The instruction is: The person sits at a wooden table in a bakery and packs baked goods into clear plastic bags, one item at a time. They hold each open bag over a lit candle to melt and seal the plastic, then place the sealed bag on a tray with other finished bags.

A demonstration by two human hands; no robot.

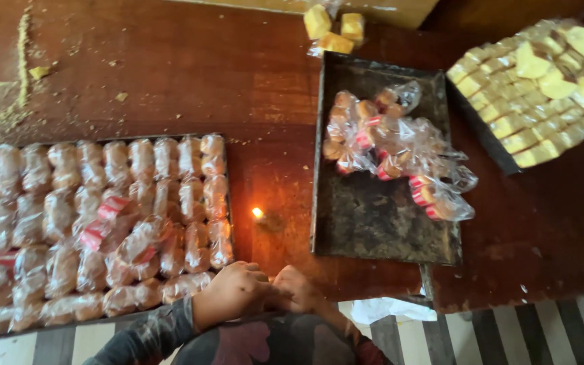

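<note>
My left hand (228, 294) and my right hand (299, 289) are pressed together at the near edge of the brown table (190, 74), fingers curled. Whatever lies between them is hidden. A small lit candle flame (257, 213) burns on the table just beyond my hands. To the left lies a tray (230, 203) packed with rows of clear-wrapped brown pastries (89, 223), a few with red labels. My left hand is next to that tray's near right corner.
A dark metal tray (373, 223) right of the flame holds a loose pile of bagged pastries (393, 149). At the far right sits a slab of yellow cake pieces (535, 94). Loose yellow cubes (332, 30) lie at the top. Crumbs (18, 74) are scattered at the left.
</note>
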